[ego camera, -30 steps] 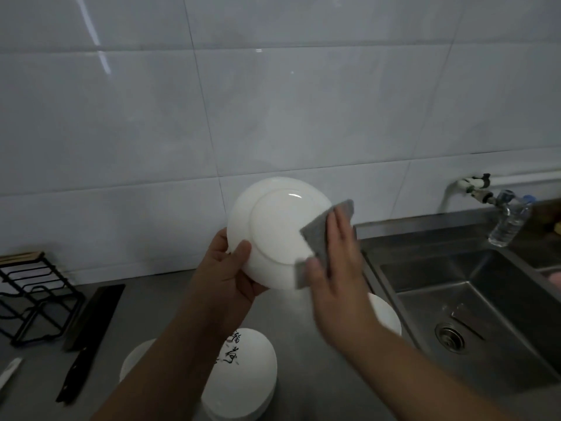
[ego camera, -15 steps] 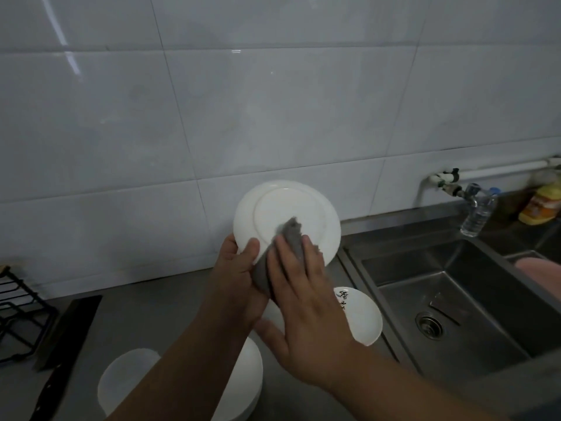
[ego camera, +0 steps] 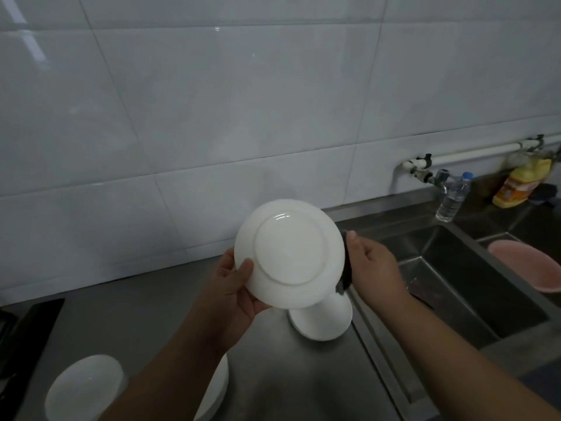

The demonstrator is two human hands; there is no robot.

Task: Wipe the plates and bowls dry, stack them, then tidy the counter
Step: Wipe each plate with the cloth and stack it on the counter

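A white plate (ego camera: 290, 253) is held up over the counter with its underside toward me. My left hand (ego camera: 235, 287) grips its lower left rim, thumb on the underside. My right hand (ego camera: 372, 262) is at the plate's right rim, holding a dark grey cloth (ego camera: 346, 276) that is mostly hidden behind the plate. Below the held plate a white dish (ego camera: 321, 320) rests on the steel counter (ego camera: 303, 375). A white bowl (ego camera: 85, 390) sits at the lower left, and a stack of white dishes (ego camera: 220, 387) shows beside my left forearm.
A steel sink (ego camera: 461, 275) lies to the right, with a pink basin (ego camera: 525, 267) in the far compartment. A tap (ego camera: 431, 176), a clear water bottle (ego camera: 452, 199) and a yellow detergent bottle (ego camera: 522, 185) stand behind it. A dark knife block (ego camera: 27, 338) lies at the left.
My right hand with the cloth has slid off the plate's underside to its right rim and behind it. The plate has tilted, and my view has shifted to the right.
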